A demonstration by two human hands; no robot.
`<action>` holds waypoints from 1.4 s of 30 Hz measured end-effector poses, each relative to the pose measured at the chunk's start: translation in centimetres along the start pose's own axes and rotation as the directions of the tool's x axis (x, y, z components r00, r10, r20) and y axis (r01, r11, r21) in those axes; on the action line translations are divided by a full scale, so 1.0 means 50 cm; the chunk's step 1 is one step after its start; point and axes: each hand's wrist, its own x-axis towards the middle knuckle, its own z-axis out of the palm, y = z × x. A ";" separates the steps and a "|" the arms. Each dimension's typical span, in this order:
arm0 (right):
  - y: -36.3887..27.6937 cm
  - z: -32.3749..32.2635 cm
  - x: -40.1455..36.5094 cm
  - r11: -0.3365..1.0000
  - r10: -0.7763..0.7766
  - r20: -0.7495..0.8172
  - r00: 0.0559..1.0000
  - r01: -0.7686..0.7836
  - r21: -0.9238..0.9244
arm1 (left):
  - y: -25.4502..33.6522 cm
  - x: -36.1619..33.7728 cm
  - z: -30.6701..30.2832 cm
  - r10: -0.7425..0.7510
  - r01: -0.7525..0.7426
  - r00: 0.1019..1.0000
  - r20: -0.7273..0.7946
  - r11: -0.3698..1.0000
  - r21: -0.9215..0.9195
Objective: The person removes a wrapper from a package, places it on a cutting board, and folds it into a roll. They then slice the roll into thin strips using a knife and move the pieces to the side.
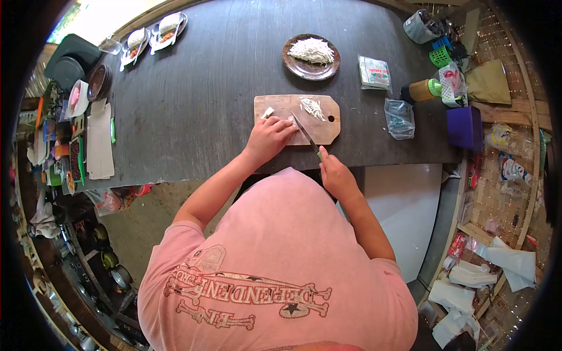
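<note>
A wooden cutting board [275,105] with a hole at its right end lies near the table's front edge. My right hand [338,174] is closed round the green handle of a knife [304,130], its blade angled up and left over the board. On the board, my left hand [270,138] presses its fingers on a pale piece of food [292,121], right beside the blade; the fingers partly hide it. A small white chunk [267,112] lies above those fingers. Thin white strips [312,109] are heaped on the board's right part.
Behind the board, a brown plate [293,68] bears a mound of white shreds. To the right are a paper packet [374,73], a plastic bag [400,119], a green-capped bottle [422,90] and a purple container [464,130]. Two plates of food [168,32] stand far left; cardboard [100,143] lies nearer.
</note>
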 end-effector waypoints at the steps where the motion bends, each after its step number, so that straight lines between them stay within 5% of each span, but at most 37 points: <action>1: 0.003 0.009 0.006 1.000 -0.006 -0.030 1.000 0.006 0.000 | -0.001 0.001 0.002 -0.029 0.029 1.000 0.011 0.999 -0.026; 9: 0.025 -0.001 0.021 0.994 -0.036 -0.314 0.949 0.066 0.085 | 0.002 0.020 0.032 -0.096 0.095 0.995 -0.033 0.995 -0.035; 14: 0.044 -0.014 0.010 0.994 -0.058 -0.218 0.974 0.076 0.079 | 0.019 0.027 0.035 -0.186 0.187 0.982 -0.044 0.982 0.019; 30: 0.038 -0.022 0.012 0.997 -0.070 -0.093 0.993 0.067 -0.029 | 0.031 -0.006 0.043 -0.160 0.163 0.985 -0.061 0.985 0.049; 42: 0.032 0.036 0.066 0.924 -0.180 -0.079 0.980 0.141 -0.356 | 0.030 -0.003 0.041 -0.170 0.171 0.985 -0.040 0.985 0.029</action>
